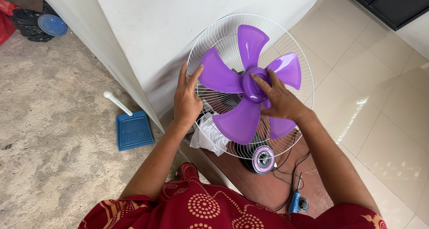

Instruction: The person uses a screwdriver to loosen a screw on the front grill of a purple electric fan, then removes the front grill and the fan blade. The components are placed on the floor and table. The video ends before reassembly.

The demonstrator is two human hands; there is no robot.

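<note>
Fan assembly (250, 88): it lies face-up between the person's forearms, against the foot of a white wall (170, 28), where rough concrete (49, 135) meets glossy floor tiles (380, 113).

Far left, a blue dustpan (133, 130) with a white handle lies on the concrete, well apart from the work.

The left hand (187, 99) rests on the left side of the white wire rear guard (210, 41), fingers spread flat over the wires and thumb touching the edge of one purple blade. It grips nothing; it acts as a brace. Keep this pressure steady so that the guard does not tilt or rotate.

At centre, the purple five-blade impeller (243, 84) sits inside the guard. The right hand (281, 99) lies across it, fingertips (257, 79) bent narrowly onto the raised hub (254, 84). Whether the hub cap is pinched or merely pressed cannot be determined.

Apply force at the hub only, in line with the shaft. Avoid loading the thin blades, which probably flex easily.

Below the guard are a white cloth (208, 137), the dark motor housing (261, 160) and a black cable (290, 171) leading to a blue tool (295, 202). Keep the cable away from the blades.
</note>
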